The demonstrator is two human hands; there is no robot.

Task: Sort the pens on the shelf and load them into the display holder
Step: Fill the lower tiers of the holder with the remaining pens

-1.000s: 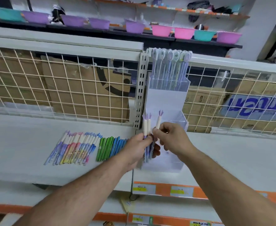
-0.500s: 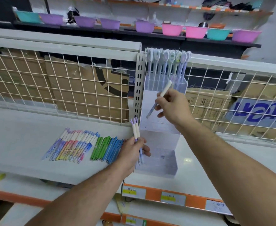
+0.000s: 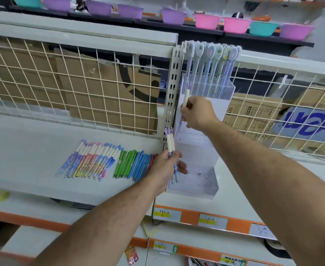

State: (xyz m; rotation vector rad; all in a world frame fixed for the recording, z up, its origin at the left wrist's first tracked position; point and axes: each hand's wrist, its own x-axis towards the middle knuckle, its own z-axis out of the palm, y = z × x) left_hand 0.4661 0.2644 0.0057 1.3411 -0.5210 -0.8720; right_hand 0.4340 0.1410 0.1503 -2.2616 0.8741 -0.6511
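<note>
One cream pen (image 3: 185, 97) with a purple top stands nearly upright in the grip of the right hand (image 3: 198, 112). It is pinched between thumb and fingers near its middle, in front of the display holder (image 3: 198, 150) and just below the holder's top pocket (image 3: 227, 91). At about seven o'clock from that hand, the left hand (image 3: 164, 167) clasps two matching pens (image 3: 170, 144), its grip curled round their lower barrels against the holder's left edge. The step in hand looks like dropping the single pen into the holder's middle tier. To do it well, keep the barrel vertical with the purple end up, lift it past the transparent front wall before letting go, and start at the left end so the other two can stand beside it. The top pocket, at twelve o'clock, holds a row of pens with oval toppers (image 3: 211, 52); what the lower tiers hold I cannot tell through the plastic. At nine o'clock from the left hand, sorted rows lie on the shelf (image 3: 23, 146): pastel pens (image 3: 88, 160), green pens (image 3: 123, 163) and blue pens (image 3: 141, 164).
</note>
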